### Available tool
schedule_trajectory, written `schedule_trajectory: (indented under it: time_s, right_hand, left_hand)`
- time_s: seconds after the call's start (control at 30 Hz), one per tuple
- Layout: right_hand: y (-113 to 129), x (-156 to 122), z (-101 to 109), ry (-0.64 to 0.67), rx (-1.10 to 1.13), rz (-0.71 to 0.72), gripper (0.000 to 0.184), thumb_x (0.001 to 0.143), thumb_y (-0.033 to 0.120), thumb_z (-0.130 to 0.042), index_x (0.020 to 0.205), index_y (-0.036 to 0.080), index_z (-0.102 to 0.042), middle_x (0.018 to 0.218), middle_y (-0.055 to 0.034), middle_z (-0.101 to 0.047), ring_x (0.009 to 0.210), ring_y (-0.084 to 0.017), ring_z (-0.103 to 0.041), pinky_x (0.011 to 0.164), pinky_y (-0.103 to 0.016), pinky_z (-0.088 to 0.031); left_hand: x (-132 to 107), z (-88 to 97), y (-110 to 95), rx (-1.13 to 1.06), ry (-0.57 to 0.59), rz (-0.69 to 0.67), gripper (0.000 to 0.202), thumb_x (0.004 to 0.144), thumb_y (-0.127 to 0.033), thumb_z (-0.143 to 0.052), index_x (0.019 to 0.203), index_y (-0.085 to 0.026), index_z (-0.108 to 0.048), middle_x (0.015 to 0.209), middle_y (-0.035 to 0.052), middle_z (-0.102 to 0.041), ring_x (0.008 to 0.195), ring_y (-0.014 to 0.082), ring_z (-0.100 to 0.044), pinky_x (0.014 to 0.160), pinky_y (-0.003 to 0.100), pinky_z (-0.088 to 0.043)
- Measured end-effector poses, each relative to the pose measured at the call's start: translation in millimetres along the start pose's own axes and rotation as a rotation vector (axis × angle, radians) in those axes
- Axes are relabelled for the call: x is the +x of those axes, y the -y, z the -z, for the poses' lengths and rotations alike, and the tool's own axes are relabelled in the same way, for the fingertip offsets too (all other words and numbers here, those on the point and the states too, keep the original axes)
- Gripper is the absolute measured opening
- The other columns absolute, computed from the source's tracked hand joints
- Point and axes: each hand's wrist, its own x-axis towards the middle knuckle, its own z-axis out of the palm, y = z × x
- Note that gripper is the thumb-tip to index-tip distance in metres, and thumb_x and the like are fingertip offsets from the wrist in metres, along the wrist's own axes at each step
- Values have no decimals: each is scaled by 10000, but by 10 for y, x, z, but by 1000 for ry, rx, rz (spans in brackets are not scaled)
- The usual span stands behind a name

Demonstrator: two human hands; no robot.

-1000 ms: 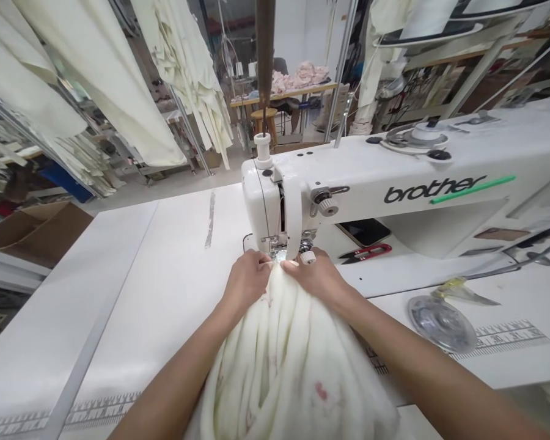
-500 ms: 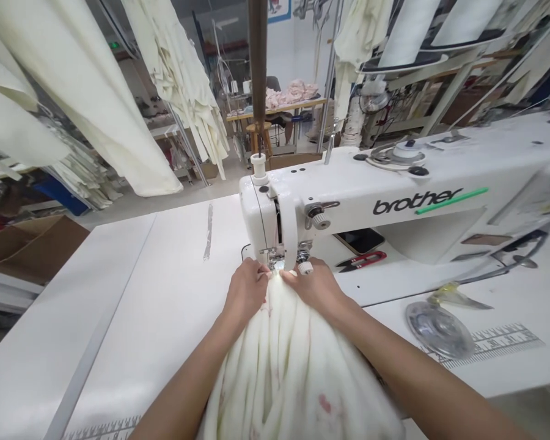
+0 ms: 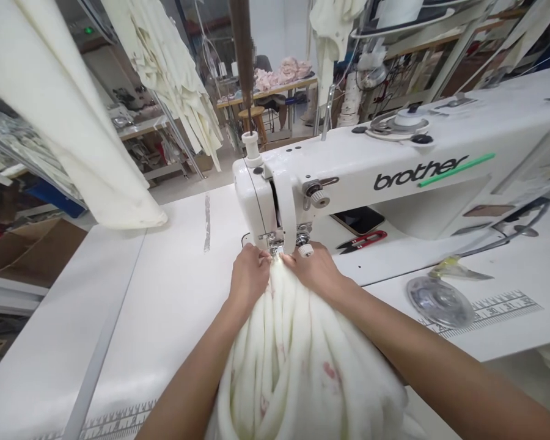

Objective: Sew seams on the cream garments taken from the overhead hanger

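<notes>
Left hand (image 3: 250,278) and right hand (image 3: 314,269) pinch cream fabric (image 3: 293,360) at a Brother sewing machine (image 3: 348,177).

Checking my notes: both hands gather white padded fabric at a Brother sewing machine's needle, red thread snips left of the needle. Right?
No: the head view shows the red thread snips right of the needle, under the Brother sewing machine's arm. The rest stands.

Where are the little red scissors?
In the head camera view, the red-handled thread snips lie on the white table right of the right hand, beneath the arm of the Brother sewing machine, just in front of a phone.
</notes>
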Motion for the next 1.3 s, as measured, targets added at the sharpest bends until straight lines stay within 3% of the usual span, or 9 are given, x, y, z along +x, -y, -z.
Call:
schedule_trajectory:
  time_s: [0.2, 0.73, 0.83, 0.93, 1.07, 1.2, 1.3]
  right_hand:
    - [-24, 32, -45, -19, 26, -20, 167, 848, 279, -515, 790, 147, -600, 761, -46, -645, 698, -172, -573, 564, -228, -328]
    - [-60, 78, -165, -67, 89, -40, 186, 814, 242, -490, 697, 152, -603, 664, -69, -621, 641, -205, -562, 532, -257, -301]
    - [-100, 29, -103, -91, 173, 17, 172, 823, 247, -494, 718, 153, -594, 693, -67, -620, 670, -211, -569, 555, -252, -325]
    - [-178, -54, 24, -90, 299, 135, 199, 866, 327, -466, 820, 169, -578, 741, -41, -619, 714, -193, -575, 600, -238, -375]
    - [-267, -101, 138, -88, 461, 279, 375, 958, 350, -203, 993, 181, -536, 932, -58, -604, 890, -179, -558, 746, -246, -419]
    - [-291, -62, 120, -95, 534, 289, 426, 957, 357, -147, 1053, 171, -518, 949, -86, -598, 892, -213, -551, 765, -298, -425]
    - [-291, -48, 93, -93, 559, 276, 411, 953, 365, -166, 1046, 179, -521, 935, -83, -597, 879, -220, -548, 770, -309, -418]
  left_hand:
    - [44, -23, 31, 24, -45, -17, 134, 773, -219, -450, 649, -176, -477, 799, 68, -602, 799, 201, -620, 646, 270, -451]
    - [74, -47, 59, -32, -53, -34, 150, 779, -210, -424, 850, -170, -549, 831, 59, -607, 699, 173, -614, 621, 269, -442]
    - [51, -14, 53, -52, -30, -55, 152, 778, -215, -430, 865, -164, -544, 839, 55, -611, 672, 159, -605, 625, 266, -440]
    - [34, 18, 57, -75, -15, -77, 159, 770, -210, -442, 887, -164, -539, 845, 48, -615, 769, 167, -604, 680, 262, -439]
    - [44, 8, 63, -103, -18, -59, 147, 774, -217, -430, 867, -151, -524, 787, 48, -598, 696, 166, -592, 627, 266, -436]
    - [63, -34, 79, -147, -3, -49, 136, 779, -214, -413, 851, -157, -513, 752, 36, -573, 609, 146, -568, 525, 239, -421]
    - [70, -38, 95, -164, 2, -51, 142, 778, -211, -412, 856, -161, -519, 754, 36, -574, 647, 160, -569, 540, 247, -425]
